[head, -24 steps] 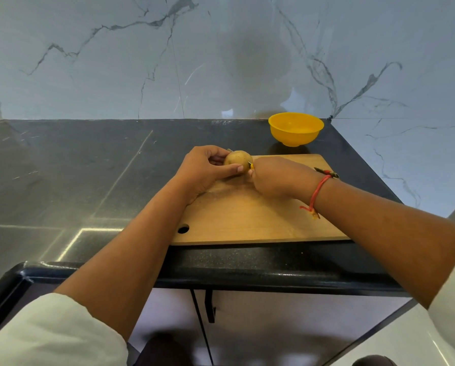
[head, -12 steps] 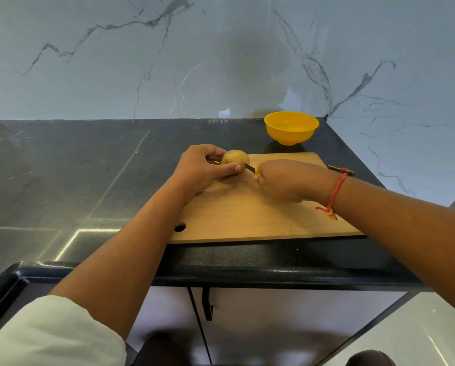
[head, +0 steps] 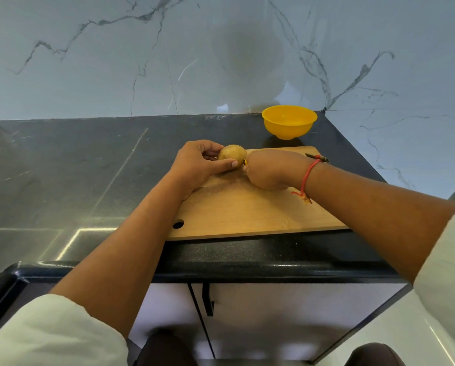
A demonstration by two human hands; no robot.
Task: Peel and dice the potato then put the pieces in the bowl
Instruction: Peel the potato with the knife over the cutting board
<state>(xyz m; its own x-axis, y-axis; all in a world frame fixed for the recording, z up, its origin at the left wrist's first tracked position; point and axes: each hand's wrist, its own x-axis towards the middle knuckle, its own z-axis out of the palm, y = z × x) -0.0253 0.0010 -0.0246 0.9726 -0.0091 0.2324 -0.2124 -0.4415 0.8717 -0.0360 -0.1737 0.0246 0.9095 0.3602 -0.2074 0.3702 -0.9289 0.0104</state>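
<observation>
A small tan potato (head: 232,153), skin still on, is held by my left hand (head: 198,165) over the far left part of the wooden cutting board (head: 247,210), thumb under it and fingers behind. My right hand (head: 271,169) grips a peeler whose yellow tip (head: 245,162) touches the potato's right side; its blade is hidden. The yellow bowl (head: 289,123) stands beyond the board near the wall, nothing visible inside.
A dark stone counter (head: 63,180) carries the board, with a marble wall (head: 194,54) behind. A thin dark utensil (head: 316,157) lies at the board's right far corner, behind my right wrist. The counter's front edge (head: 221,270) is close to me.
My right hand drew away from the potato half a second ago, showing the blade, and now sits tight against it again. My left hand kept its hold.
</observation>
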